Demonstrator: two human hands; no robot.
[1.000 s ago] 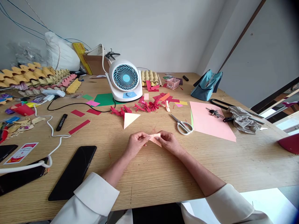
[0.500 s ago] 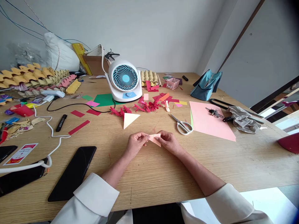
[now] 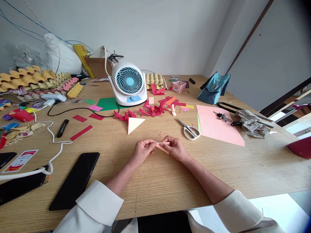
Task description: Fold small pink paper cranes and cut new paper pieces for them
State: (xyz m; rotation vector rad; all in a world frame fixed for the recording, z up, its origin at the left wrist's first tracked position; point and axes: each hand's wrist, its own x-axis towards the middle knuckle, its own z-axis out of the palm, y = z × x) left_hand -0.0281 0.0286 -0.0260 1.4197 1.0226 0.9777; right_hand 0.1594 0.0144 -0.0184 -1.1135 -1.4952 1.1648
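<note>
Left of the white-handled metal scissors [image 3: 186,127]: small, folded, pale-pink paper strip [image 3: 165,150].
Left hand [image 3: 142,150]: pinching one end, seemingly to steady it.
Right hand [image 3: 178,149]: pinching the other, probably controlling the fold.

Bare wood is left on the table [image 3: 155,191] between the forearms and again to the right of the right forearm, so a low pass is allowed there. Leftward, the way is blocked by the large black phone [image 3: 74,181], with the white cable [image 3: 60,142] looped beyond it. Straight ahead, a short open strip is closed off by the cream paper triangle [image 3: 135,124] and the red paper bundles [image 3: 155,110], behind which the fan [image 3: 129,84] is stood upright. Ahead on the right, passage is narrowed by the scissors [image 3: 191,131] and the pink sheets [image 3: 218,124], topped by keys [image 3: 222,117].
</note>
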